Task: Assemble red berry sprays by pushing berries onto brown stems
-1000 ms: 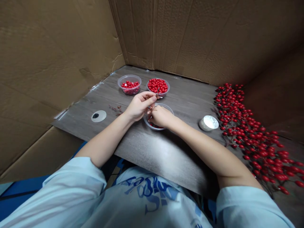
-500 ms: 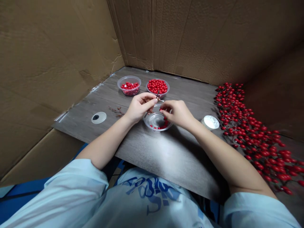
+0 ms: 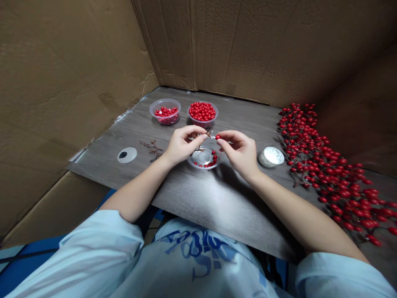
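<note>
OK, on my head cam the L hand (image 3: pixel 182 145) has its fingers clamped on a stem (image 3: pixel 211 135), & the R hand (image 3: pixel 240 151) has its fingers pinched on a red berry (image 3: pixel 217 136) at the stem's pale tip; can't tell if it's on. Both are nr the clear bowl (image 3: pixel 202 156), w/ a few berries inside. Behind: L tub (image 3: pixel 151 111) part full, R tub (image 3: pixel 204 124) heaped. White cup (image 3: pixel 263 160) sits btwn R hand & sprays (image 3: pixel 335 178) on the table (image 3: pixel 211 203).

A gray counter (image 3: pixel 186 194) is bordered by cardboard walls (image 3: pixel 242 49); a pale disc (image 3: pixel 128 155) is seen on its left side.
</note>
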Demonstrator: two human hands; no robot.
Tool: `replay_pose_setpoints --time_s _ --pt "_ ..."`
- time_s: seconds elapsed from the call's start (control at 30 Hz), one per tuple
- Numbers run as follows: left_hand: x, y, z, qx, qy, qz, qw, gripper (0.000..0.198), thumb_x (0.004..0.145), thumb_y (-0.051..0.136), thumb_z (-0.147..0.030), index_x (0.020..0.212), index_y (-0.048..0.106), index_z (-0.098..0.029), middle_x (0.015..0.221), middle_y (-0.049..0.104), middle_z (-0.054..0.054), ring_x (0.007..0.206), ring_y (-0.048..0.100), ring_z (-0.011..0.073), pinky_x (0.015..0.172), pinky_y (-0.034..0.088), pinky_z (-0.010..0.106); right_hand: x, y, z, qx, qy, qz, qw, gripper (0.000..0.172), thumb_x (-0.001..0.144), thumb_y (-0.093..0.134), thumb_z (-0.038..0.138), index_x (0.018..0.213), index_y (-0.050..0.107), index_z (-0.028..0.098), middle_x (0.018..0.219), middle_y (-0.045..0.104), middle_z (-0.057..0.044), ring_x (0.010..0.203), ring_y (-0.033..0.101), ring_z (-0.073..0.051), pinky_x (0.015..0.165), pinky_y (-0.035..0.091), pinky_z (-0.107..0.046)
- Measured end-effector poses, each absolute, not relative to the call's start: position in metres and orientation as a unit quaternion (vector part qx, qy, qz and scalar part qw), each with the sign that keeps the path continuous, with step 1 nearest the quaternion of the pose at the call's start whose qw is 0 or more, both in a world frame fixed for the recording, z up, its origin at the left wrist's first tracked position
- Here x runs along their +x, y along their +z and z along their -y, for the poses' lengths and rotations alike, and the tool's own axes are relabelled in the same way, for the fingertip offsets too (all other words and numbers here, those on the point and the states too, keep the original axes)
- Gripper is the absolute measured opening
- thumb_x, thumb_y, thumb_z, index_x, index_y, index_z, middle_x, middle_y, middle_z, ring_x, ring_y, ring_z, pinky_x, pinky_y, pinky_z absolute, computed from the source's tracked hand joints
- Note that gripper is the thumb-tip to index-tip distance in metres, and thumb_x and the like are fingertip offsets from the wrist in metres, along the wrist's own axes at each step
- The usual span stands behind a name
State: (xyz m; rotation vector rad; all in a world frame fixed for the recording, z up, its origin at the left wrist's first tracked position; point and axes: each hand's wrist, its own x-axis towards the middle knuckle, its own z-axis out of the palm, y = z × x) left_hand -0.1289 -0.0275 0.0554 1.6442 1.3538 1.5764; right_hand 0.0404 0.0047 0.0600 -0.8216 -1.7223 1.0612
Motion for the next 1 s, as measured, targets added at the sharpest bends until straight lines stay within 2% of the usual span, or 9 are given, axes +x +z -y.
replay_pose_setpoints --time_s 0.3,0.57,1.0 --pt "-0.127 0.050 0.025 0.600 0.595 -0.474 0.248 0.018 0.070 0.065 -0.030 0.077 0.065 -0.013 0.069 0.064 0.002 0.053 0.051 0.0056 0.052 0.042 0.017 0.037 0.052 -0.004 -0.310 0.451 0.664 0.509 0.014 0.073 0.066 0.025 0.083 0.066 0.016 0.084 0.068 -0.003 0.071 0.062 -0.012 0.065 0.053 -0.027" --pt "-0.124 0.048 0.023 0.581 0.613 -0.452 0.286 0.015 0.069 0.066 -0.027 0.075 0.063 -0.013 0.053 0.054 -0.003 0.043 0.044 0.0039 0.042 0.035 0.015 0.035 0.049 -0.002 -0.302 0.485 0.629 0.526 0.014 0.072 0.067 0.024 0.083 0.065 0.016 0.082 0.068 -0.003 0.068 0.061 -0.011 0.063 0.053 -0.025" --pt "-0.122 0.045 0.022 0.558 0.629 -0.440 0.315 0.016 0.068 0.067 -0.027 0.074 0.062 -0.013 0.052 0.053 -0.003 0.041 0.044 0.0036 0.041 0.035 0.015 0.033 0.043 -0.001 -0.297 0.449 0.658 0.526 0.012 0.075 0.064 0.023 0.085 0.065 0.016 0.083 0.068 -0.003 0.068 0.061 -0.011 0.064 0.053 -0.026"
